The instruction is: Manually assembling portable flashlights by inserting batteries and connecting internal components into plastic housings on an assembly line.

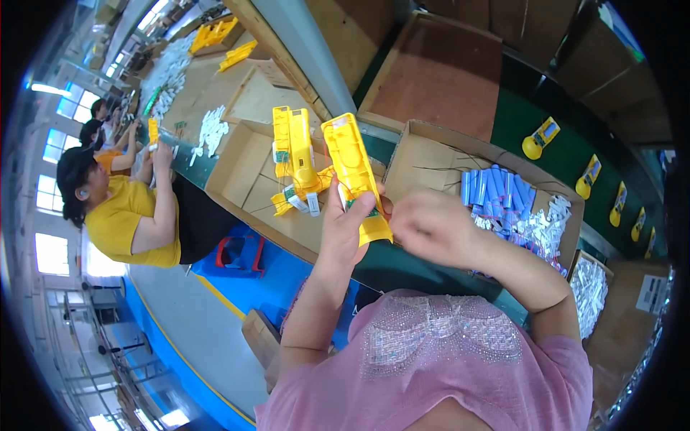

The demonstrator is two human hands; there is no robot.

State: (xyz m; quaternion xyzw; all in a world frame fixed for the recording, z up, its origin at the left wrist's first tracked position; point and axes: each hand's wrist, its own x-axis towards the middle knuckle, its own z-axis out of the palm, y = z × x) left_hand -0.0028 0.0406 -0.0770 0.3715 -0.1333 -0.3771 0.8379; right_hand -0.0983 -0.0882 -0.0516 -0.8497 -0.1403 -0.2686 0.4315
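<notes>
The yellow housing (pixel 351 151) sits in your left hand (pixel 341 224), clamped around its lower part, your thumb over a green board (pixel 373 213). Your right hand (pixel 429 228) is blurred just beside that grip; I cannot tell whether its fingers are together. Left of the grip lie other yellow parts (pixel 302 147); to its right, blue cylinders (pixel 494 188).

Daylight comes strongly from the windows (pixel 54 253) at the left, some of which are almost burnt to white, and a tube lamp (pixel 50 89) shines near them, while the cardboard boxes (pixel 532 29) at the upper right are rather dim. The right hand (pixel 431 228) is blurred, but the yellow casing (pixel 352 154) appears quite clear. Toward the dark round rim, the grey floor's (pixel 208 330) edge bends visibly.
</notes>
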